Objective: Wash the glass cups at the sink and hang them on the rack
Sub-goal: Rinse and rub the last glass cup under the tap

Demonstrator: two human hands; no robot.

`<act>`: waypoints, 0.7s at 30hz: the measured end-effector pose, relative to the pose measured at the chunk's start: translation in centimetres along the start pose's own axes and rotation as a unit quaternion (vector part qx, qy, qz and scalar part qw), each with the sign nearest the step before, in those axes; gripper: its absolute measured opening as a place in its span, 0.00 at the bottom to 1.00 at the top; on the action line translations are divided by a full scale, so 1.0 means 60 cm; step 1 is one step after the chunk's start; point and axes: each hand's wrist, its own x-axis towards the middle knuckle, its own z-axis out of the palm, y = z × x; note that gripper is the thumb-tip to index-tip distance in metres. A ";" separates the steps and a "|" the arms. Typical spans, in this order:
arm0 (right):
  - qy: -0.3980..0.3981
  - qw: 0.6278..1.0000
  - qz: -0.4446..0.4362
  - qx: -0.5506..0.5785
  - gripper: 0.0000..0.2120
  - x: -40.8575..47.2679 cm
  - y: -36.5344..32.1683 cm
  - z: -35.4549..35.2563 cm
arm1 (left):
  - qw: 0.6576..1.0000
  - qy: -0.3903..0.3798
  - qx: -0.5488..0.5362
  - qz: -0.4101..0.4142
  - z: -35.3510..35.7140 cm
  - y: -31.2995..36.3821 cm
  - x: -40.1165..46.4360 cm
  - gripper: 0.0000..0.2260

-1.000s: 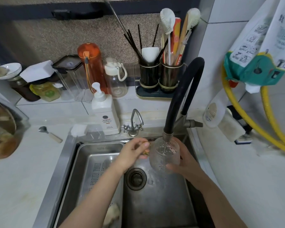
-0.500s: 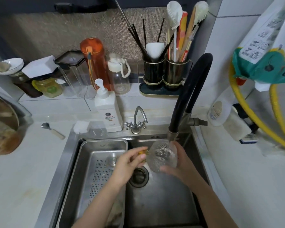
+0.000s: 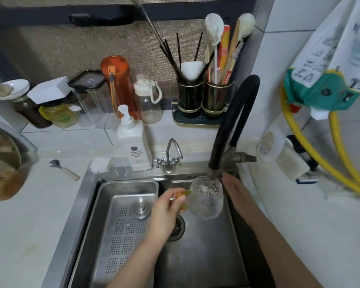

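Observation:
A clear textured glass cup (image 3: pixel 207 199) with an amber handle sits upright under the nozzle of the black hose faucet (image 3: pixel 231 129), over the steel sink (image 3: pixel 206 246). My left hand (image 3: pixel 166 208) pinches the amber handle on the cup's left side. Just right of the cup is my right hand (image 3: pixel 236 193), fingers straight, close beside its wall; whether it touches the glass is unclear. No rack for the cups is in view.
A perforated steel drain tray (image 3: pixel 123 225) fills the sink's left part. A white soap pump bottle (image 3: pixel 133 146) and a small tap (image 3: pixel 170 156) stand behind the sink. Bottles, jars and utensil holders (image 3: pixel 204 100) line the back ledge. Yellow hose (image 3: pixel 312 154) runs at the right.
The cup has turned from tilted to upright under the nozzle. My right hand has released its grip around the cup and now lies straight beside it. My left hand keeps the handle.

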 end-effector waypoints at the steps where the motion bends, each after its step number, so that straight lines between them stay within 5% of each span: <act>1: 0.024 0.998 -0.001 -0.062 0.23 0.014 0.008 -0.015 | 1.000 0.002 -0.004 0.001 0.006 -0.002 -0.002 0.10; 4: 0.042 0.975 -0.027 -0.219 0.26 0.057 0.025 -0.055 | 1.000 0.000 -0.011 0.009 0.021 -0.001 -0.005 0.09; 7: 0.085 0.964 -0.023 -0.251 0.30 0.099 0.040 -0.082 | 0.999 0.004 -0.034 0.007 0.032 0.005 -0.004 0.08; 11: 0.041 0.968 0.047 -0.242 0.31 0.126 0.039 -0.104 | 0.999 0.000 -0.044 0.002 0.033 0.010 -0.006 0.07; 15: 0.054 0.978 0.028 -0.199 0.22 0.137 0.032 -0.110 | 0.999 0.009 -0.032 -0.005 0.022 0.009 -0.010 0.07; 21: 0.056 0.991 0.027 -0.118 0.22 0.107 0.041 -0.096 | 0.998 0.021 -0.030 -0.044 0.029 0.005 -0.016 0.06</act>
